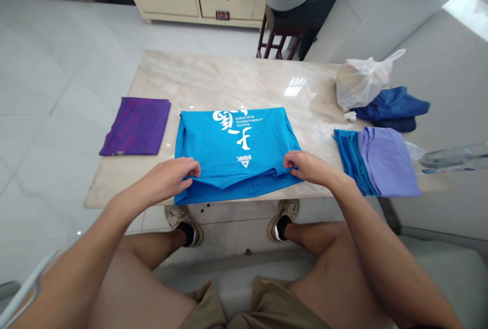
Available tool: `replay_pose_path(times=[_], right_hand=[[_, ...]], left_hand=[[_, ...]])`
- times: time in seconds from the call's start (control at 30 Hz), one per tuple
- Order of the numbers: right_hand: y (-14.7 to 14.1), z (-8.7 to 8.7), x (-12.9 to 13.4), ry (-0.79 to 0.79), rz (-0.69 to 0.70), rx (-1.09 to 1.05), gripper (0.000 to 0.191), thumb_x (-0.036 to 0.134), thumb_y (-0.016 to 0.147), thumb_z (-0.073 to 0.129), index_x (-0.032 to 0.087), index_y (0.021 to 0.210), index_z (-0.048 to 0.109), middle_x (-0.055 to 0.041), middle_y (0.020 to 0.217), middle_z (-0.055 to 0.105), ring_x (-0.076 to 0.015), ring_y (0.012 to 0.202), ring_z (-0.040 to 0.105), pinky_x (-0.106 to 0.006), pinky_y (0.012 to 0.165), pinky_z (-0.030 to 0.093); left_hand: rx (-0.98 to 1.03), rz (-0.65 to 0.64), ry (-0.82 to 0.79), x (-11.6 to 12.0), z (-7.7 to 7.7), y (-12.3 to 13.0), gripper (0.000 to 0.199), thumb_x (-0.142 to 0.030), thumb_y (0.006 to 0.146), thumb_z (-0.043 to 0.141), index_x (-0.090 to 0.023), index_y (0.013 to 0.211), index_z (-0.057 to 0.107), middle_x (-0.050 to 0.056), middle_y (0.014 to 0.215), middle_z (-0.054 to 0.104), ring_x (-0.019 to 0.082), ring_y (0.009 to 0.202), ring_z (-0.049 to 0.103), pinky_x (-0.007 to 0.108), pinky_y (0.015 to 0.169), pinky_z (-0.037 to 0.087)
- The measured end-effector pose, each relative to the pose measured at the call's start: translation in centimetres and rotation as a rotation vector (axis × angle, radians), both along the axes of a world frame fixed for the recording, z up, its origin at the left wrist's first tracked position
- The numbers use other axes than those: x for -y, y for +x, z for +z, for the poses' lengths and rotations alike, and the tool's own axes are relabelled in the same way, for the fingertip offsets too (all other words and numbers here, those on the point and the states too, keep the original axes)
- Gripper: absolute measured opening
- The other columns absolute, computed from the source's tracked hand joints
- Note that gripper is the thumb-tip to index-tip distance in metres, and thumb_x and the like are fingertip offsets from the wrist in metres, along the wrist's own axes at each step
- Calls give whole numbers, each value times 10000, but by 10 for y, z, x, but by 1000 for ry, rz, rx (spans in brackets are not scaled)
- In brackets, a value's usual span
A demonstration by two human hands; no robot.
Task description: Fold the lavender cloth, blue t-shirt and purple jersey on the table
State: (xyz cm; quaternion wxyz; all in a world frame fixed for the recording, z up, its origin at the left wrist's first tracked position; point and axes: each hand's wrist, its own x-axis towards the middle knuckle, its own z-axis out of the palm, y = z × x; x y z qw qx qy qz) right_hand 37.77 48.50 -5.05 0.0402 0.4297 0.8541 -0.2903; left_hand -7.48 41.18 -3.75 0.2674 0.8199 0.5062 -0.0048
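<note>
Two hands' fingers pinching the near edge of a blue shirt.

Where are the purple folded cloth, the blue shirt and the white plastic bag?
Purple folded cloth (138, 126): head view, middle of its top.
Blue shirt (206, 148): head view, upper face.
White plastic bag (357, 87): head view, bulging side.

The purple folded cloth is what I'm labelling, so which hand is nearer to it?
Left. The left hand pinches the blue shirt just right of the purple folded cloth; the right hand is farther right, at the shirt's other side.
</note>
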Motion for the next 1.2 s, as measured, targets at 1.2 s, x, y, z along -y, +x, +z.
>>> replay_pose_path(times=[1.2], right_hand=[[31,-5,-20,-414,-185,496,352,483,976,688,215,769,784,-116,892,824,-310,869,785,-385,786,573]], left_hand=[[-376,386,-400,-9,0,0,550,-710,922,689,-240,637,709,118,817,822,325,852,794,352,740,530]])
